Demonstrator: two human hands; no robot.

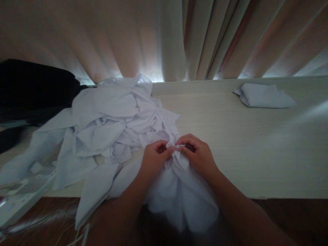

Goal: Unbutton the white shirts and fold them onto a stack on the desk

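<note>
Your left hand (153, 157) and your right hand (197, 155) are close together at the near edge of the table (230, 136), almost touching. Both pinch the same white cloth (179, 194) at its top edge, fingertips closed on a small bunch of fabric between them. The rest of this cloth hangs down from your hands, over the table edge and toward you, loose and with many creases. It is not spread flat and shows no clean fold yet.

Judging from how things lie, the work is near its beginning. One folded cloth (265, 96) rests at the far right of the table, well apart from your hands, and it looks like the only finished piece. To the left of your hands is a big pile (112, 123) of white cloths, crumpled and mixed, with some pieces sliding over the near edge. So one piece seems done, one is in your hands, and most of them remain in the pile.

Behind the table hangs a curtain (179, 37) with light coming under it. At the far left lies something dark (33, 89); I cannot tell what it is. At the bottom left there is a pale flat object (23, 198), too blurred to name.
</note>
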